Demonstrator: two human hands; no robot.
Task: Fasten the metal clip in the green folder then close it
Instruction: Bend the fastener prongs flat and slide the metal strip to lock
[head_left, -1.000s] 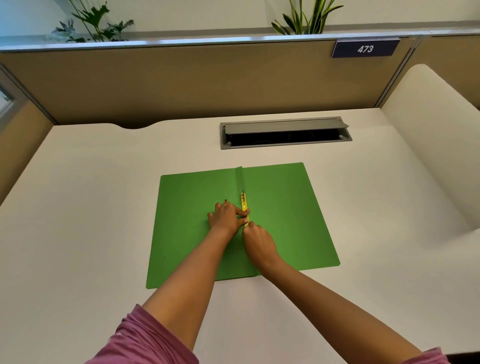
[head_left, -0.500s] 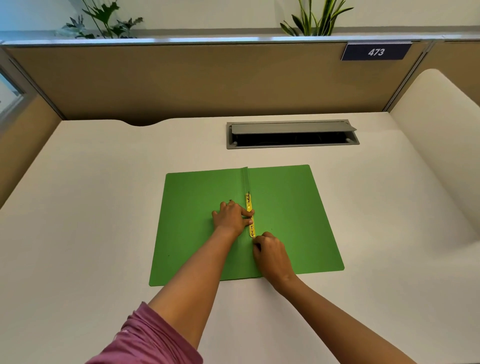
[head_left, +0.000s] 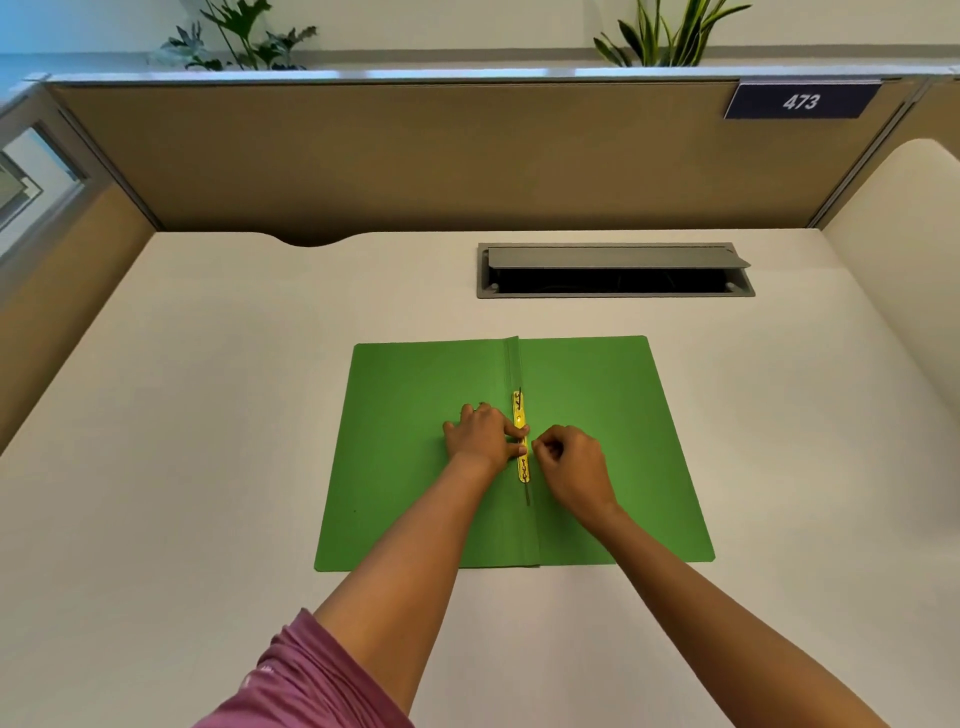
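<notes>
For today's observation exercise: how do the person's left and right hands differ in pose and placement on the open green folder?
The left hand lies flat with fingers spread, its fingertips pressing on the yellow metal clip; the right hand is curled, fingertips pinched beside the clip. The left hand rests on the green folder's left leaf, the right hand on its right leaf. Both work at the clip along the spine.

Left hand (head_left: 480, 434) covers mid-section of metal clip (head_left: 520, 415); right hand (head_left: 571, 467) fingertips curled under, contact unclear; clip markings too small to read.
</notes>
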